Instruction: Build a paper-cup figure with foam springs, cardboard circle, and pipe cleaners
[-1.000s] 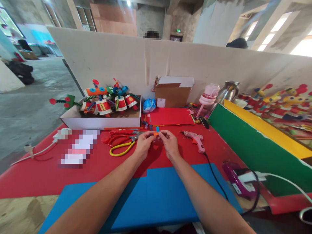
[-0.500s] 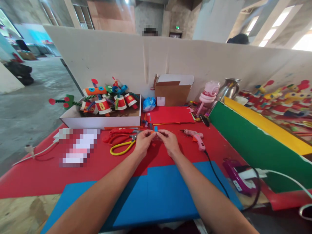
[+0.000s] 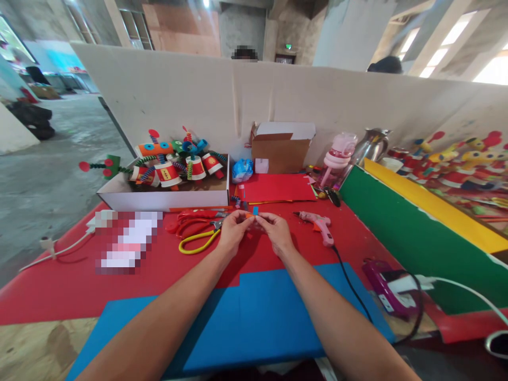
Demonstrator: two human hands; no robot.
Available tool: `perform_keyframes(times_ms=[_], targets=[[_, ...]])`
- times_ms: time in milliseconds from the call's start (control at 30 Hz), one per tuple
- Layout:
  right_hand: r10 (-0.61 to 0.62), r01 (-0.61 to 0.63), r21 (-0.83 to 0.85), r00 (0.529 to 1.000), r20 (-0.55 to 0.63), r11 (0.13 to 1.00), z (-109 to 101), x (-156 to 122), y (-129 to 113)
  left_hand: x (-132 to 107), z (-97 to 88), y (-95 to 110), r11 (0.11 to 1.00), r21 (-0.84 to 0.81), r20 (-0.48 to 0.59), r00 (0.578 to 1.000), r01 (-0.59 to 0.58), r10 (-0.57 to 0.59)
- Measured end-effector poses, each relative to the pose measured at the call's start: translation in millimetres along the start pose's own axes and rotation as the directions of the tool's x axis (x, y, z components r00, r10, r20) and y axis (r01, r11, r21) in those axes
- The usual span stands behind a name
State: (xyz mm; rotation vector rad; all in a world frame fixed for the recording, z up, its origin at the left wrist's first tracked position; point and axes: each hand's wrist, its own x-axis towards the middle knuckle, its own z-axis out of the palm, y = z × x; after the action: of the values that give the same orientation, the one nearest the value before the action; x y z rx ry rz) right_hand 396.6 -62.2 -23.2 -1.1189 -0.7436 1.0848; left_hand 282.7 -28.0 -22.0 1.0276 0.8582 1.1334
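My left hand [image 3: 235, 226] and my right hand [image 3: 275, 228] meet fingertip to fingertip above the red table cover, both closed in a pinch. Between them is a small piece of blue and orange paper strips [image 3: 255, 210]; the blue end stands up, and the orange part shows at my left fingertips. Fingers hide the rest of it. Beside my left hand lie yellow-handled scissors [image 3: 196, 242] and a red-handled tool [image 3: 190, 219]. A pink hot glue gun [image 3: 322, 225] rests to the right of my right hand.
A white box [image 3: 166, 199] of paper-cup figures stands back left. Red paper sheets [image 3: 278, 187] and a pink bottle [image 3: 335, 159] are behind my hands. Blue board [image 3: 278, 312] lies in front. At right are a purple power strip [image 3: 387, 288], cords and a green panel [image 3: 420, 243].
Both hands stay at nearly the same spot, still pinching the paper strips. The blue end has shifted very slightly to the right. Otherwise the table looks the same.
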Motion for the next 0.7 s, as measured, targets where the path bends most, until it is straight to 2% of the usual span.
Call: perform_keyframes(times_ms=[300,700], targets=[[0.013,-0.012,-0.012,0.997,0.072,1.000,1.5,-2.0,-3.3,-0.9,-0.3,-0.3,1.000,-0.011,0.035,0.999,0.000,0.000],[0.127,-0.136,0.140,0.989,0.071,0.981,0.7,-0.2,0.2,-0.6,0.3,0.5,1.000,0.016,0.020,1.000,0.013,-0.013]])
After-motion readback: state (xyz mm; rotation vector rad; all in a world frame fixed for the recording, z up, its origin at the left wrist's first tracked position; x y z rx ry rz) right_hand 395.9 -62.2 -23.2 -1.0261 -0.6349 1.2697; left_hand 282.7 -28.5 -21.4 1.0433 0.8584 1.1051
